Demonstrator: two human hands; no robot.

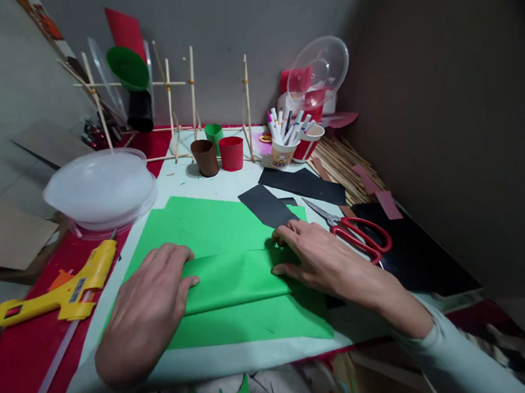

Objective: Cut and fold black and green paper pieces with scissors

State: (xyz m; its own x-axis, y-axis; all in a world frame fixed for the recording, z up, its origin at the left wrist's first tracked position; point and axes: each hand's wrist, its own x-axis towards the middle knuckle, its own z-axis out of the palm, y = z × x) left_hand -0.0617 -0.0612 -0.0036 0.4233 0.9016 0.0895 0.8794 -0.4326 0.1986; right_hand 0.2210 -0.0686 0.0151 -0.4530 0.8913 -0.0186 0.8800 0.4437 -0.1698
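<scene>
A folded strip of green paper [238, 280] lies across a larger green sheet [208, 218] on the table. My left hand [147, 302] grips the strip's left end, thumb on the near side and fingers over the far edge. At the opposite end, my right hand [318, 256] pinches it between thumb and fingers. Red-handled scissors [360, 233] lie just beyond my right hand, beside pieces of black paper [268, 205]. To the left of my left hand rests a yellow glue gun [84, 284] with a clear glue stick in it.
Brown [205, 159] and red paper cups [232, 154] stand behind the sheet, near a stick frame [194, 97]. A cup of markers [283, 150] stands back right, beside bundled sticks [348, 162]. Stacked clear plastic lids [102, 188] sit at left.
</scene>
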